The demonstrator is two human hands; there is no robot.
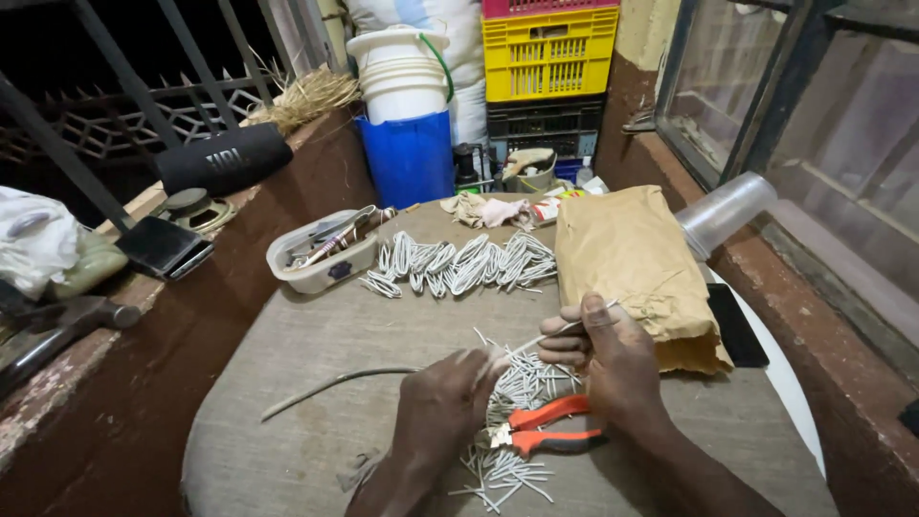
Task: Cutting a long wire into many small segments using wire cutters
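At lower centre of the frame, the left hand [442, 397] pinches the near end of a thin white wire [536, 337], and the right hand [613, 359] grips it a little further along, thumb on top, so the wire runs taut between them and sticks out toward the brown bag [637, 268] at right. Both hands are closed narrow on the wire. To do this well, I'd judge the pinch points should stay close together, so the short piece bends or straightens where wanted and doesn't spring loose. Below the hands lie orange pliers [550, 429] on a scatter of cut pieces [507, 460] (easy to nudge off the cloth [316, 345]). Folded bundles [459, 263] sit in a row at upper centre, beside a tub [306, 268]. A longer strand [335, 383] trails left.
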